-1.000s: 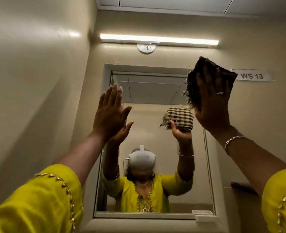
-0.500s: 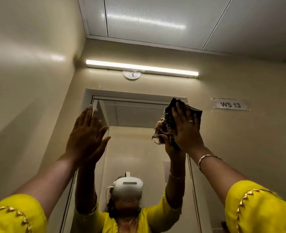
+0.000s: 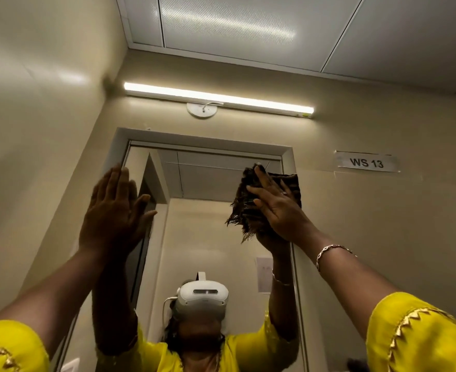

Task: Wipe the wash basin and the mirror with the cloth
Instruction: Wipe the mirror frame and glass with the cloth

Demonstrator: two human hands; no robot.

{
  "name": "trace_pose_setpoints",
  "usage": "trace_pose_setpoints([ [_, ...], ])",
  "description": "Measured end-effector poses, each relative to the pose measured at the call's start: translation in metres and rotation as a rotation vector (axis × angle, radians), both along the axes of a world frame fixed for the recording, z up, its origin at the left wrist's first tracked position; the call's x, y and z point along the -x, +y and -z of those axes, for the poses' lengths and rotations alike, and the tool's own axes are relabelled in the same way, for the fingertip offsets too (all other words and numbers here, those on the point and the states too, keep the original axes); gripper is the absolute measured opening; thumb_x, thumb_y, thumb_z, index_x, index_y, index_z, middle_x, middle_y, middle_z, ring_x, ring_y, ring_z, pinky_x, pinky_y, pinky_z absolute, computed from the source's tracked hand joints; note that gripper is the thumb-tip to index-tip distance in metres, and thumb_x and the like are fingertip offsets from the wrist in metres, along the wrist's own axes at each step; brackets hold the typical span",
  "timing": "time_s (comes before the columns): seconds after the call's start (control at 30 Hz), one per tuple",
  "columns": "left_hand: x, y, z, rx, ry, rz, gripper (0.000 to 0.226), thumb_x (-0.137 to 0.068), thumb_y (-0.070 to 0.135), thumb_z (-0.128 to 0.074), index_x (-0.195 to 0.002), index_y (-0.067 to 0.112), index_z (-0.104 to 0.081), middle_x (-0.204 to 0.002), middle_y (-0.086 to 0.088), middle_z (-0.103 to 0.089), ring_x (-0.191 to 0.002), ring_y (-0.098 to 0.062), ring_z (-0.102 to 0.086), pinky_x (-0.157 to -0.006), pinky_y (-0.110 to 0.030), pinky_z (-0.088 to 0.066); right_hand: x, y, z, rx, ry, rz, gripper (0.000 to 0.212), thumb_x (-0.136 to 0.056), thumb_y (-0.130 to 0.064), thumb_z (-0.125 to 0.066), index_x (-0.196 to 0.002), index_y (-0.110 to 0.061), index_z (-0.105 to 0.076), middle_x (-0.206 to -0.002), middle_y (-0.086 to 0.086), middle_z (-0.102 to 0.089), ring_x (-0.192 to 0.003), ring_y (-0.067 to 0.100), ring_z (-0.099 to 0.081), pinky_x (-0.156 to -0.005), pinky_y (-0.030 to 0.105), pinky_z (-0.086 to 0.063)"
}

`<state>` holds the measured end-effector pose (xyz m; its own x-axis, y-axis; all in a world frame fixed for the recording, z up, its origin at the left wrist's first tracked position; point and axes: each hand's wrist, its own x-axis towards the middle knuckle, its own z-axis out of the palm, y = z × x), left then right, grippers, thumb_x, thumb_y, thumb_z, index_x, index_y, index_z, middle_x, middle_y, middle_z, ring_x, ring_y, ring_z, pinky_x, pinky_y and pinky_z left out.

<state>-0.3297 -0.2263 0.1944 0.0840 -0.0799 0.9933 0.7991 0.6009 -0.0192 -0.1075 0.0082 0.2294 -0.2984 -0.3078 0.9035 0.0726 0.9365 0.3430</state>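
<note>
- The cloth, dark and frayed along its lower edge, is pressed flat on the mirror near the glass's upper right corner.
- The right hand is on top of it, fingers spread wide, palm pushing the cloth into the glass rather than pinching it.
- The left hand is flat on the mirror's upper left side, fingers together and straight, holding nothing.
- Both yellow sleeves reach up from below.
- No basin or other container in sight from here.
- Above the mirror frame there's a lit tube light; a "WS 13" label is stuck on the wall to the right.
</note>
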Motion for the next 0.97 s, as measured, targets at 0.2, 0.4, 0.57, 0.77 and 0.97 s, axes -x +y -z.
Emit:
trace_pose_setpoints([
  [0.2, 0.004, -0.003, -0.002, -0.068, -0.019, 0.078, 0.087, -0.08, 0.06, -0.037, -0.143, 0.002, -0.021, -0.152, -0.019, -0.021, -0.141, -0.03, -0.016, -0.114, -0.04, -0.014, 0.01, 0.001, 0.003, 0.04, 0.137, -0.065, 0.047, -0.089, -0.011, -0.05, -0.134, -0.005, -0.039, -0.156, 0.007, -0.004, -0.141, 0.025, -0.01, -0.111, 0.048, -0.027],
  [0.4, 0.01, -0.014, -0.001, 0.032, -0.026, 0.094, 0.106, -0.073, 0.081, 0.0, -0.145, 0.005, -0.014, -0.155, -0.013, -0.011, -0.143, -0.023, -0.008, -0.114, -0.037, -0.012, 0.019, -0.006, 0.018, 0.033, 0.396, 0.239, 0.054, -0.087, -0.033, -0.031, -0.136, -0.012, -0.039, -0.133, 0.015, -0.051, -0.129, 0.035, -0.04, -0.107, 0.05, -0.025],
  [0.57, 0.009, -0.017, 0.006, 0.052, -0.017, 0.089, 0.103, -0.075, 0.079, 0.002, -0.145, 0.005, -0.011, -0.155, -0.011, -0.007, -0.142, -0.02, -0.003, -0.114, -0.036, -0.009, 0.034, -0.022, 0.031, 0.287, 0.447, 0.311, 0.062, -0.087, -0.034, -0.026, -0.144, -0.012, -0.024, -0.153, 0.02, -0.013, -0.142, 0.036, -0.007, -0.112, 0.042, 0.002],
  [0.77, 0.001, -0.016, 0.007, -0.194, -0.125, 0.098, 0.063, -0.092, 0.047, -0.037, -0.133, 0.0, -0.031, -0.13, -0.031, -0.042, -0.113, -0.049, -0.047, -0.08, -0.055, -0.045, 0.03, -0.017, 0.024, 0.265, 0.295, 0.351, 0.067, -0.084, -0.043, -0.01, -0.147, -0.022, -0.003, -0.156, 0.011, 0.004, -0.143, 0.025, 0.01, -0.112, 0.035, 0.012],
  [0.97, -0.004, -0.014, 0.005, -0.284, -0.229, 0.109, 0.044, -0.097, 0.034, -0.036, -0.112, -0.006, -0.042, -0.096, -0.034, -0.057, -0.083, -0.047, -0.057, -0.064, -0.04, -0.034, 0.025, -0.018, -0.002, 0.204, 0.272, 0.19, 0.064, -0.086, -0.047, -0.021, -0.143, -0.018, -0.026, -0.155, 0.006, -0.015, -0.144, 0.024, -0.007, -0.115, 0.037, 0.002],
])
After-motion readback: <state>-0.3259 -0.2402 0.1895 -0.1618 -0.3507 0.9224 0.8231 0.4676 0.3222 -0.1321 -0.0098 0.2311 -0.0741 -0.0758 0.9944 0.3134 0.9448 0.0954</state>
